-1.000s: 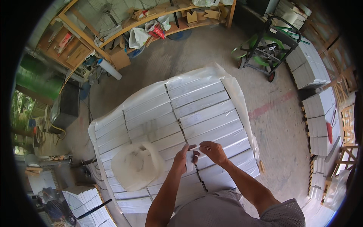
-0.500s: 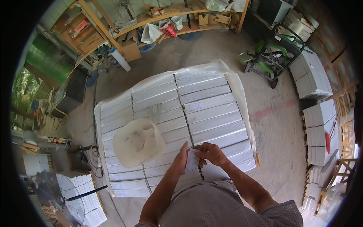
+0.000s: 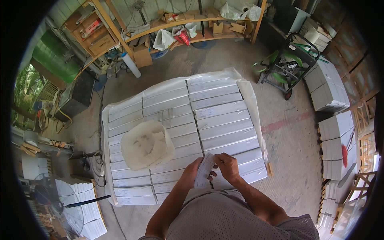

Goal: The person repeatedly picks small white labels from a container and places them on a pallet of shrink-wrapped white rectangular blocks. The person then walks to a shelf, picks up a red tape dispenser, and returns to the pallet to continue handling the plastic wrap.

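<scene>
Close to my body I hold a white sheet of printed labels [image 3: 205, 171]. My left hand [image 3: 193, 172] grips its left side, fingers behind it. At its upper right edge, the thumb and forefinger of my right hand [image 3: 227, 165] are pinched together, the other fingers curled. Whether a label is peeling off there is too small to tell. Both hands are above a broad stack of long white cartons [image 3: 224, 134], laid in rows with printed labels on several of them. A translucent, pliable-looking tub [image 3: 132, 146] with small scraps inside rests on the cartons, left of my hands.
Clear plastic film [image 3: 250, 94] edges the stack. Beyond it stand a wooden shelf [image 3: 180, 20] with bags and cardboard, and a wheeled strapping cart [image 3: 286, 66]. More white carton stacks [image 3: 338, 134] line the right. A fan [image 3: 58, 202] and another stack [image 3: 90, 208] are at lower left.
The label sheet has tilted and shows more of its length, its top leaning right. My right hand has shifted slightly right, still pinching near its edge. The whole view has moved a little.
</scene>
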`<state>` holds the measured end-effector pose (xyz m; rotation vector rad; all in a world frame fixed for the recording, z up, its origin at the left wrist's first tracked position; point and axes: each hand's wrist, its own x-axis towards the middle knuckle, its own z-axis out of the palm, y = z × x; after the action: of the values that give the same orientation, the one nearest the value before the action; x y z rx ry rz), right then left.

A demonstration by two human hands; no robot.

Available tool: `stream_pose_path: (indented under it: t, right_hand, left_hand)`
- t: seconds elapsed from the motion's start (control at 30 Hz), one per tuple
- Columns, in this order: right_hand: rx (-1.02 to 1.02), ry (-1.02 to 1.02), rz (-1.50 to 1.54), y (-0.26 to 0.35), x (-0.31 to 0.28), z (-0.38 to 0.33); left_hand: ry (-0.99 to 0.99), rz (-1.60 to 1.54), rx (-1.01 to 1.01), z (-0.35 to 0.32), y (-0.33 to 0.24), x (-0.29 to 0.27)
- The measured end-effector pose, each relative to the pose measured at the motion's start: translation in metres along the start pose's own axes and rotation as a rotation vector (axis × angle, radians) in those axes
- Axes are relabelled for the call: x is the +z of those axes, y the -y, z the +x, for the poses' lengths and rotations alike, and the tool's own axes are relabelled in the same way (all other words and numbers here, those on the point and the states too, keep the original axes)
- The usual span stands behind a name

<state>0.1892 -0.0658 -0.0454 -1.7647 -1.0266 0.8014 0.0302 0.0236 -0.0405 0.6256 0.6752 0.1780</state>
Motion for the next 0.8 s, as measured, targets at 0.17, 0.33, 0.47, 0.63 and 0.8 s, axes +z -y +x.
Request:
stream_pose_path:
  t: [0.17, 0.33, 0.47, 0.63, 0.8]
  right_hand:
    - [0.259, 0.101, 0.112, 0.002, -0.015, 0.001]
    - [0.163, 0.225, 0.109, 0.009, -0.019, -0.006]
    - [0.4, 0.327, 0.507, 0.017, -0.03, -0.002]
    - [0.503, 0.403, 0.705, 0.012, -0.034, -0.004]
    - [0.542, 0.403, 0.732, 0.006, -0.028, -0.005]
  left_hand:
    - [-0.262, 0.059, -0.074, -0.007, 0.0, -0.001]
    - [-0.189, 0.413, 0.007, -0.007, 0.002, 0.01]
    - [-0.149, 0.146, 0.074, -0.004, 0.015, 0.0]
    - [-0.109, 0.156, 0.053, -0.012, 0.002, 0.009]
    - [-0.125, 0.243, 0.031, -0.013, 0.0, 0.004]
